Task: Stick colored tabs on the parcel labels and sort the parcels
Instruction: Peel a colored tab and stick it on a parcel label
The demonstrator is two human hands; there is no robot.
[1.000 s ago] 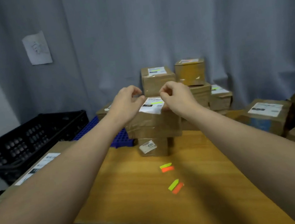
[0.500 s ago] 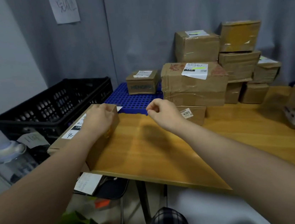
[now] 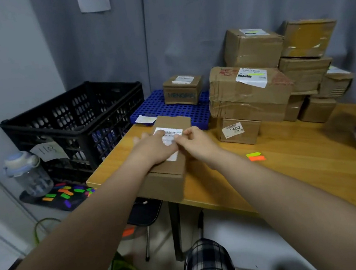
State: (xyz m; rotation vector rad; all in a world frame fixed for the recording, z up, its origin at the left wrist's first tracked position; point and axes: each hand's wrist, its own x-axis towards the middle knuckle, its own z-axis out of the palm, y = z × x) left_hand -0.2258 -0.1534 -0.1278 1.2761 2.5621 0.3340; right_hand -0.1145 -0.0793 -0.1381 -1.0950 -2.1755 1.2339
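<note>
A long brown parcel (image 3: 168, 176) lies at the left end of the wooden table (image 3: 301, 175), its near end over the edge. Its white label (image 3: 171, 133) faces up. My left hand (image 3: 151, 148) rests flat on the parcel's top over part of the label. My right hand (image 3: 196, 142) is beside it with fingertips pinched at the label's right edge; I cannot tell whether a tab is between them. A yellow and an orange tab (image 3: 255, 156) lie on the table to the right. A stack of labelled parcels (image 3: 250, 90) stands behind.
A black crate (image 3: 74, 122) sits left of the table, with a blue perforated board (image 3: 169, 109) holding a small parcel (image 3: 182, 90). A water bottle (image 3: 28, 173) and a dark sheet of colored tabs (image 3: 65, 193) lie on a low surface at the left. More parcels sit at the far right.
Both hands left the stacked parcel and swung left. The left hand pulled the long parcel onto the table, and both hands now meet over its label.
</note>
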